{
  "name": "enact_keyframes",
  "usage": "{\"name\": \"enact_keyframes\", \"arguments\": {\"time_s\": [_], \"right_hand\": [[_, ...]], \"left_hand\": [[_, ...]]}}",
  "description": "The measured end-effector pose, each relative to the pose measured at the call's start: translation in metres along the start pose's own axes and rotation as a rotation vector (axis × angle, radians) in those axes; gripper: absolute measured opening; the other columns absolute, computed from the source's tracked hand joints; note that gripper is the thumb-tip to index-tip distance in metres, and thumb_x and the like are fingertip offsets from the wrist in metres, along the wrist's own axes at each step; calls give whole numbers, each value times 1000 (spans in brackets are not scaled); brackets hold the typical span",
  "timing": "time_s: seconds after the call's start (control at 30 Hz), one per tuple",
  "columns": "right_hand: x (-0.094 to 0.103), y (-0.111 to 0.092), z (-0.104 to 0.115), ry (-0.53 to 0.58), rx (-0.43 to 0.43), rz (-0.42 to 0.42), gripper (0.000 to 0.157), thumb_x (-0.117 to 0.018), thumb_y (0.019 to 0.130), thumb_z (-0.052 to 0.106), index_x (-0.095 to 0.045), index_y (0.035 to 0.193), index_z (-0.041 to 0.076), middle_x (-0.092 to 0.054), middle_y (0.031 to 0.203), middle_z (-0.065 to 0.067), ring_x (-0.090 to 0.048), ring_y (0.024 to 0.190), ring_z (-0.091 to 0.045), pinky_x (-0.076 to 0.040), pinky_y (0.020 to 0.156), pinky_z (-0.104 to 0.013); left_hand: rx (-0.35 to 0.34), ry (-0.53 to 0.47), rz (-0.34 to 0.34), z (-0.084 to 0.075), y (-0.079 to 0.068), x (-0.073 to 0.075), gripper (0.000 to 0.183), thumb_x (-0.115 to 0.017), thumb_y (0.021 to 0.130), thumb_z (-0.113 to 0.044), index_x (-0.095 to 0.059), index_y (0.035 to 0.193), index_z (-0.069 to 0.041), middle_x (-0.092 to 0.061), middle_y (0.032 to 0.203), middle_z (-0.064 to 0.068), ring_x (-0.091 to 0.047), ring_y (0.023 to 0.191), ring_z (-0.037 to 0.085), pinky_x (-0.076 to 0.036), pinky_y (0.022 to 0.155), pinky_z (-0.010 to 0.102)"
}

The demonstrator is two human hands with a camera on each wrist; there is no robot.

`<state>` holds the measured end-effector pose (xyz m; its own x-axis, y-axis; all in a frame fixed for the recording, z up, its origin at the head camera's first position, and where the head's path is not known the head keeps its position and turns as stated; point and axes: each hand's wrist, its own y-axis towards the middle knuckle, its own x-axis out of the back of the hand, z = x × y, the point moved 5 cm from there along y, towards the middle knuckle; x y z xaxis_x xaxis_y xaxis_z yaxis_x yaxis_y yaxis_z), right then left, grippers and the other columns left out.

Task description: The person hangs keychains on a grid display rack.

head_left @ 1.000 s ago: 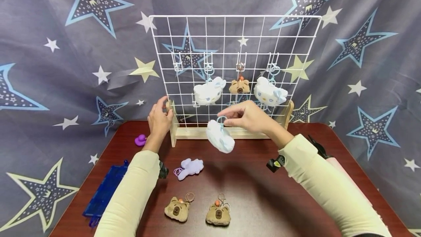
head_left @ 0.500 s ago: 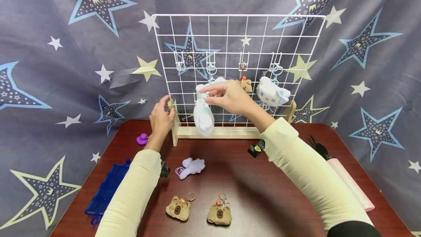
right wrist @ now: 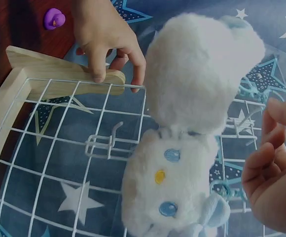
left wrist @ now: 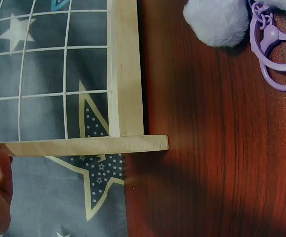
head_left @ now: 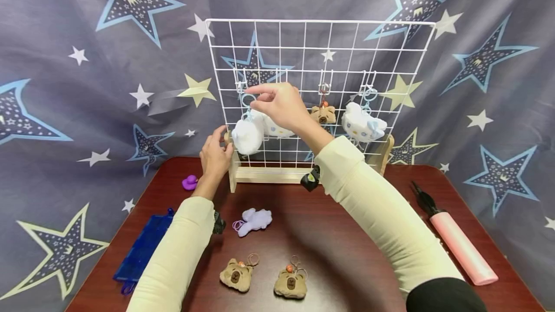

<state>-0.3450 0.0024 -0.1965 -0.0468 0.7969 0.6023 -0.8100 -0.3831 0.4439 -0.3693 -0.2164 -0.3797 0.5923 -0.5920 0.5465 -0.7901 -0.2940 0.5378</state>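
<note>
My right hand (head_left: 284, 104) pinches the light blue ring (head_left: 249, 100) of a white plush cat-head keychain (head_left: 248, 137) at the leftmost hook (head_left: 240, 85) of the white wire grid rack (head_left: 305, 22). The plush hangs below my fingers; whether its ring is on the hook, I cannot tell. Close to it hangs a similar white plush (right wrist: 182, 158) with blue eyes and a yellow nose, partly hidden in the head view. My left hand (head_left: 215, 155) grips the top of the rack's left wooden post (left wrist: 84, 146), thumb and fingers on either side.
A bear-face keychain (head_left: 323, 114) and another white plush (head_left: 362, 122) hang further right. On the table lie a lilac plush (head_left: 256, 220), two bear-face keychains (head_left: 236, 276), a purple duck (head_left: 190, 182), a blue case (head_left: 145, 247) and a pink tube with black end (head_left: 464, 247).
My right hand has carried the white plush keychain left and up, from in front of the rack's middle to the leftmost hook. My left hand keeps its grip on the post.
</note>
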Motion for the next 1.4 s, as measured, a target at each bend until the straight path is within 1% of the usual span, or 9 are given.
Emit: {"name": "enact_keyframes", "arguments": {"time_s": [0.17,0.4,0.6,0.7,0.8,0.9,0.97,1.2,1.4], "right_hand": [[-4,15,3,-35,-44,-42,30,-76,91,25,-76,121,28,-80,105,-2,-75,94,-14,-55,82,-29],[-14,27,-1,-76,-119,-79,32,-76,91,26,-75,122,30,-79,109,0,-74,104,-13,-55,88,-26],[-19,25,-2,-102,-153,-100,32,-74,92,26,-74,124,29,-79,110,0,-75,102,-13,-55,86,-27],[-18,22,-4,-103,-151,-104,34,-73,93,25,-72,128,25,-79,108,1,-74,102,-14,-55,88,-28],[-16,18,-6,-103,-131,-105,36,-71,94,23,-70,131,22,-79,109,1,-71,108,-16,-53,96,-31],[-15,14,-7,-98,-115,-94,37,-69,95,24,-68,132,22,-78,112,2,-69,111,-16,-51,99,-32],[-14,11,-8,-87,-98,-85,36,-68,96,23,-68,132,21,-78,114,1,-68,110,-16,-51,97,-32],[-7,-5,-6,-33,-3,-69,32,-67,96,19,-70,128,17,-78,113,-2,-70,94,-14,-54,80,-28],[0,-20,-10,-15,16,-45,31,-68,95,18,-72,125,17,-78,113,-1,-70,89,-12,-50,66,-24]], "left_hand": [[14,-6,15,-3,-1,-3,56,-67,85,-16,-58,139,-27,-70,113,11,-69,100,36,-48,84,56],[38,-2,35,-3,-3,-4,56,-69,86,-18,-57,140,-27,-69,115,10,-67,104,37,-47,87,56],[27,13,43,-2,-6,-5,55,-68,87,-18,-56,141,-21,-68,117,12,-66,106,38,-47,88,58],[27,8,51,-1,-7,-6,56,-68,87,-18,-56,142,-23,-68,116,12,-66,106,39,-46,88,58],[26,3,51,-2,-6,-4,58,-70,87,-17,-55,142,-27,-68,116,11,-67,104,38,-46,87,57],[25,-4,43,-3,-4,-3,58,-71,87,-15,-56,141,-29,-68,116,10,-68,102,36,-46,87,57],[22,-9,36,-3,-3,-3,56,-71,87,-15,-56,140,-28,-69,115,10,-69,101,35,-47,87,57],[43,-6,57,-1,-2,-5,57,-71,88,-18,-55,142,-29,-68,116,9,-66,105,37,-46,89,56],[34,5,32,-1,0,0,56,-70,88,-18,-56,142,-27,-69,113,10,-65,103,39,-46,87,57]]}}
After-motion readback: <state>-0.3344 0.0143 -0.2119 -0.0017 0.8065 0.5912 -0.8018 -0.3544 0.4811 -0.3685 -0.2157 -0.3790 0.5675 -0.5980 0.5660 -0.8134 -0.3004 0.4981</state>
